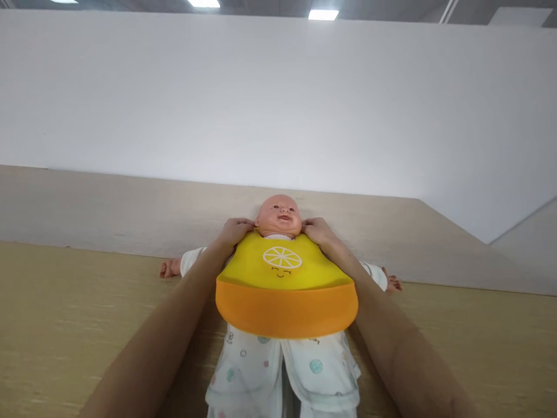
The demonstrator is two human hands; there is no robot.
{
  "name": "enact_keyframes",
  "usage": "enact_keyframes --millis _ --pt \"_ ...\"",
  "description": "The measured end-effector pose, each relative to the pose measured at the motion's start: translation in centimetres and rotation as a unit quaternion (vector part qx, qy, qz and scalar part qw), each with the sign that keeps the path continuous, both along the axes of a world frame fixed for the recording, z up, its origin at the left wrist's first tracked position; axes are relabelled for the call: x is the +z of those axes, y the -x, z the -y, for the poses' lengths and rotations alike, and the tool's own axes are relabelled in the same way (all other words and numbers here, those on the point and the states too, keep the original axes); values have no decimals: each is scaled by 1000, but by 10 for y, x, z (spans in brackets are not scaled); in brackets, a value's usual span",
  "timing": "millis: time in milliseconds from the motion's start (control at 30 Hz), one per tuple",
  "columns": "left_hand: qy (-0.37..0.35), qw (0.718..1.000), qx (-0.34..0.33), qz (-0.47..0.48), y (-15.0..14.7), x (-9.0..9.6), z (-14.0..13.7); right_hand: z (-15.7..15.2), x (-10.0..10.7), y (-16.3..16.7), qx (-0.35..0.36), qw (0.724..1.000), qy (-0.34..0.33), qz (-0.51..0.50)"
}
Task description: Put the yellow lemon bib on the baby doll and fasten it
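Note:
A baby doll (278, 212) lies on its back in white printed clothes (319, 366), its arms spread to both sides. Over its chest rests a yellow bib (243, 261) with a lemon-slice print and an orange catch pocket (287, 312). My left hand (236, 231) is at the bib's upper left corner beside the doll's neck, fingers closed on its edge. On the other side, my right hand (319, 231) grips the upper right corner the same way. The bib's neck straps behind the doll are hidden.
The doll lies on a wooden-looking surface (78, 302) with a paler strip (108, 209) behind it. A white wall or panel (278, 98) rises beyond. Ceiling lights (323, 14) show at the top.

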State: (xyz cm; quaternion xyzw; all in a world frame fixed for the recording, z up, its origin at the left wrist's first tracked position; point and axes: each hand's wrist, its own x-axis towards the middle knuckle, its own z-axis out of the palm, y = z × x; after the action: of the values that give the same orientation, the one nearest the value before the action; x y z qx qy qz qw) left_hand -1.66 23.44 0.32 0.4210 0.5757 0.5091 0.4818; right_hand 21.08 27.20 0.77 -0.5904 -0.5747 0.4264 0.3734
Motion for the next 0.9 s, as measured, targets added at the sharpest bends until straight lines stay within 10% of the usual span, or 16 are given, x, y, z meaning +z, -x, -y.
enact_keyframes --millis 533,900 --pt "49 984 -120 120 1 37 59 63 22 -31 92 966 72 -231" --pt "-34 992 -11 124 -3 39 55 63 14 -20 8 947 53 -316"
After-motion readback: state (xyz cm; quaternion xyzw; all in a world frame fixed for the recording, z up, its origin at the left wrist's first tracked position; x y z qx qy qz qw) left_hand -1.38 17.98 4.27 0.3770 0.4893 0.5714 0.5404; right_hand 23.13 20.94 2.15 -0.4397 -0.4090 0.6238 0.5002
